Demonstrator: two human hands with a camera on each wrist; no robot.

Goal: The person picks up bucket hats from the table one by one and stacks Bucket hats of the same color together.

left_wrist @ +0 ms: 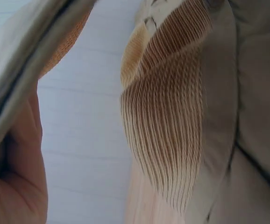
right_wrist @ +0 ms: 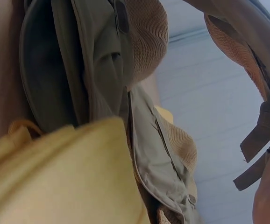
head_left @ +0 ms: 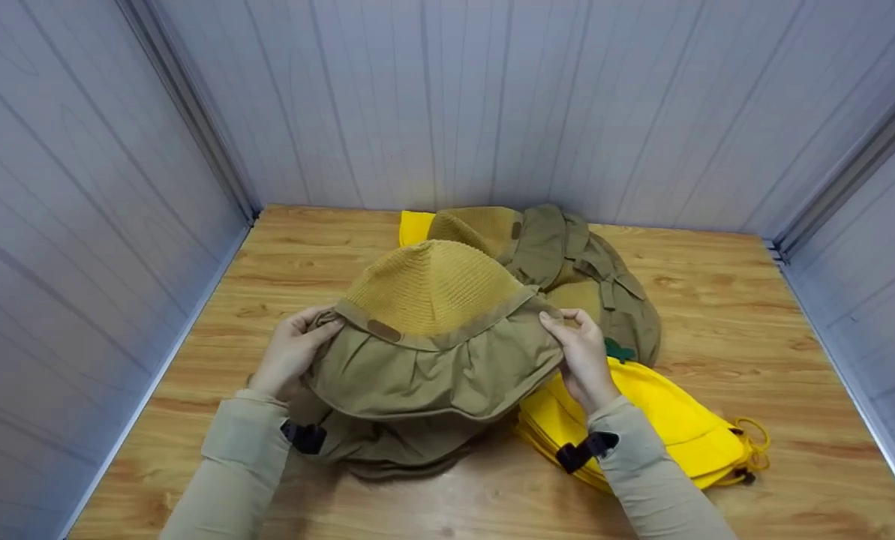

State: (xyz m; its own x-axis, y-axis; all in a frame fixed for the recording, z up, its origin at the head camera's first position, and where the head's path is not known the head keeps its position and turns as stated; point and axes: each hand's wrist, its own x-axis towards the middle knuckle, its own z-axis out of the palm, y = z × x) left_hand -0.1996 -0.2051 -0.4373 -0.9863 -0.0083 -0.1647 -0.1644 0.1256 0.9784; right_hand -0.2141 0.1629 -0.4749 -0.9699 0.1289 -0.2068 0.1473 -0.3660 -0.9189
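A khaki sun hat (head_left: pixel 447 375) with a tan ribbed-knit crown and a small brown patch is held up at both sides of its brim. My left hand (head_left: pixel 293 349) pinches the left side, thumb on top. The right side is pinched by my right hand (head_left: pixel 586 352). Fabric straps (right_wrist: pixel 256 144) hang beside that hand in the right wrist view. Beneath the held hat, another khaki hat (head_left: pixel 402 446) lies on the table, mostly covered in the head view; its ribbed crown (left_wrist: pixel 163 126) shows in the left wrist view.
Several khaki hats (head_left: pixel 627 322) lie piled behind, with a bit of yellow fabric (head_left: pixel 415 227) at their left. Stacked yellow hats (head_left: pixel 672 412) with a green leaf piece (head_left: pixel 618 350) and cords lie on the right. Pale panel walls (head_left: pixel 462 105) enclose the wooden table (head_left: pixel 267 262).
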